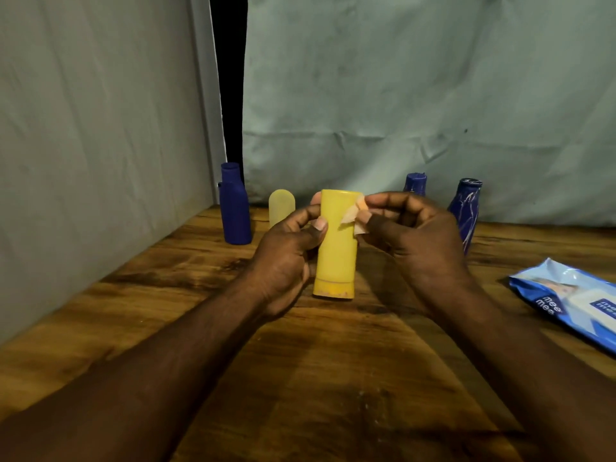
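The left hand [286,258] grips the yellow bottle [336,251], cap down, toward the table's [333,378] back edge. The right hand [416,235] pinches its peeling label [354,219]. The bottle looks light and stiff, the label thin and easily torn, so pinch close to the stuck part.

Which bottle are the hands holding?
The bright yellow plastic bottle: the left hand grips it, the right hand pinches a pale sticker on it. The three dark blue bottles and the pale yellow one stand untouched.

My wooden table [333,378] bears a dark blue bottle [235,208] upright at back left, a pale yellow container [281,206] near it, a streaked blue bottle [466,208] and a second blue bottle [415,184] at back right, and a wipes pack [573,301] flat on my right. Whether the yellow bottle [336,255] touches it, I cannot tell.
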